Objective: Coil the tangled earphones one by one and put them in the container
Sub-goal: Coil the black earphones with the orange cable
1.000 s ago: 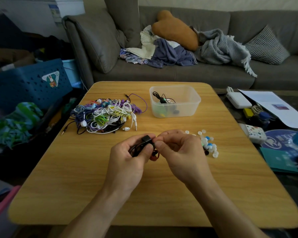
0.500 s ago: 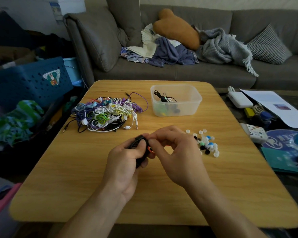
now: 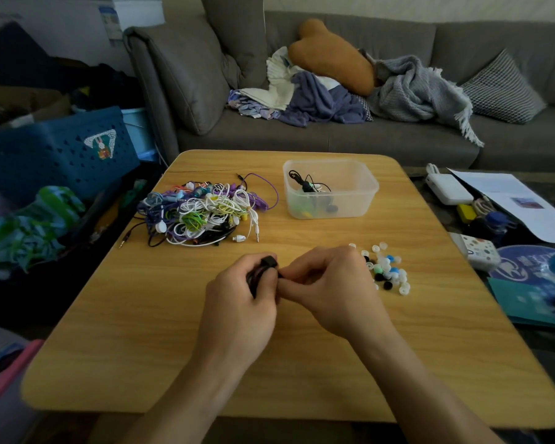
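My left hand [image 3: 241, 302] grips a coiled black earphone [image 3: 263, 267] above the middle of the wooden table [image 3: 430, 363]. My right hand [image 3: 330, 286] pinches the same earphone's cable from the right, fingers curled against the left thumb. Most of the coil is hidden inside the two hands. A tangled pile of earphones [image 3: 202, 213] in white, purple, green and black lies at the table's back left. The clear plastic container [image 3: 359, 200] stands at the back centre with a few earphones inside.
A scatter of small ear tips [image 3: 385, 267] lies just right of my right hand. A grey sofa [image 3: 334, 139] with clothes stands behind the table. A blue crate [image 3: 45, 152] is on the left; papers and small devices [image 3: 481, 200] are on the right.
Both hands have drawn closer together and shifted slightly left. The black coil is gathered more tightly into the left hand, with less of it showing than a second ago.
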Demonstrator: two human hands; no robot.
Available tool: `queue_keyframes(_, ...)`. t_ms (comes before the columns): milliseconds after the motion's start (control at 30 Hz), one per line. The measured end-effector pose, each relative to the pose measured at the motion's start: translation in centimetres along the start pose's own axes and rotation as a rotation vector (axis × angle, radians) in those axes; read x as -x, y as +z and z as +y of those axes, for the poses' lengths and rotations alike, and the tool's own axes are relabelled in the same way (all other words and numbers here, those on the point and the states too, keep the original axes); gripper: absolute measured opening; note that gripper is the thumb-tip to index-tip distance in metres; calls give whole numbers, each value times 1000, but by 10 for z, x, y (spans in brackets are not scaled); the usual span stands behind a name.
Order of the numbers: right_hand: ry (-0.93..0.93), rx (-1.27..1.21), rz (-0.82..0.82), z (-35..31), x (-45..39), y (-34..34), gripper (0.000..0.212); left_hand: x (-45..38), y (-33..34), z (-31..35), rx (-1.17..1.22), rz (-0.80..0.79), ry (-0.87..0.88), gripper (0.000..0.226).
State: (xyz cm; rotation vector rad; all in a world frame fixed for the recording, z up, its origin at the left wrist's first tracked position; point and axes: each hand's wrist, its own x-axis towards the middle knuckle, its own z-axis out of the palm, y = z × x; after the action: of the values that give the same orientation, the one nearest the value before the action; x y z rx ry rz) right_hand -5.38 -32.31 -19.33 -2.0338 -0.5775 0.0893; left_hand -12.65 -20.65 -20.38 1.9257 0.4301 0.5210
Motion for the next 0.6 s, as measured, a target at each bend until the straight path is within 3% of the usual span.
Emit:
queue_keyframes(133, 29, -102, -22, 3, 1, -3, 12, 1, 4, 0, -60, 4, 41, 24)
queue_keyframes(233, -14, -103, -4, 2, 1, -4, 12, -2, 3, 2, 26, 19, 21, 18)
queue_keyframes(467, -76, -117, -5, 4, 2, -7, 19, -11, 3, 7, 449, -110, -265, 17)
queue_keyframes(600, -107, -71, -35, 10, 0, -10, 13, -12, 2, 7, 509, -156, -313, 17)
